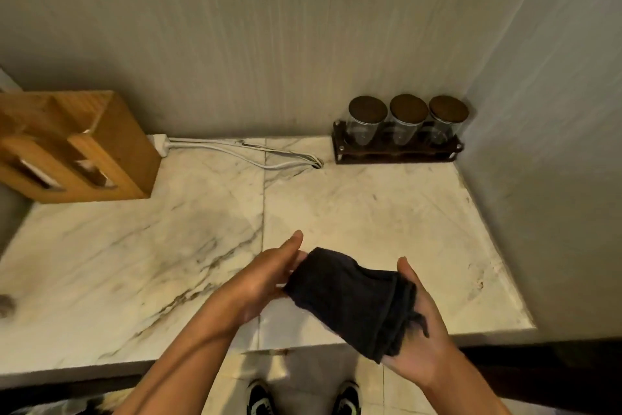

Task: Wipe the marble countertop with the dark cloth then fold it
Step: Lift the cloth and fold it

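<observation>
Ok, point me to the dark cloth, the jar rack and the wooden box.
dark cloth (350,300), head view, middle of the folded bundle.
jar rack (397,153), head view, front rail below the three jars.
wooden box (131,142), head view, its right side panel.

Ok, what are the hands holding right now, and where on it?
Both hold the dark cloth, bunched in folds above the countertop's front edge: left hand at its left end, right hand cupping its right end from beneath.

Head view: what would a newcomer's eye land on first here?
The dark cloth, bunched in layers, held between the left hand and right hand above the marble countertop's near edge. Next, three lidded jars in the back right corner, and a wooden box back left.
</observation>
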